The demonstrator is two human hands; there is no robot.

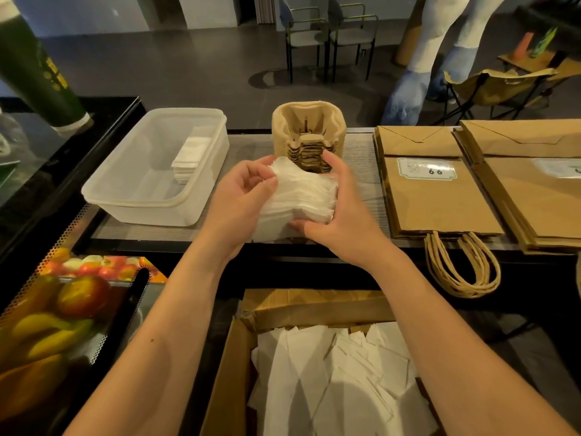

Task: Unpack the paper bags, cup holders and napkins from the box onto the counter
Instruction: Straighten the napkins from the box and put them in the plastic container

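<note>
- Both hands hold a thick stack of white paper napkins [301, 196] over the near edge of the grey tabletop [248, 146]; the left hand [242, 196] curls its fingers and thumb round the left side of the stack; the right hand [339, 212] grips the right side, with its thumb under the near edge and its fingers over the far edge.
- A brown cardboard box [239, 369] sits open near the bottom, below the tabletop; more loose white napkins in the box [339, 382] lie in a messy pile.
- A stack of brown moulded paper cup holders [309, 136] stands on the tabletop just past the hands.
- A clear plastic tub [151, 180] sits on the left of the tabletop; a small pile of folded white napkins in the tub [190, 157] leans at its right side.
- A flat pile of brown paper bags with twisted paper handles [437, 190] lies on the right; its top bag has a label with "66"; the handles hang over the near edge.
- A second pile of brown paper bags [534, 190] lies just beside it, further right.
- A picture of fruit [63, 303] shows at the near left; two chairs [330, 36] stand far off on the floor.
</note>
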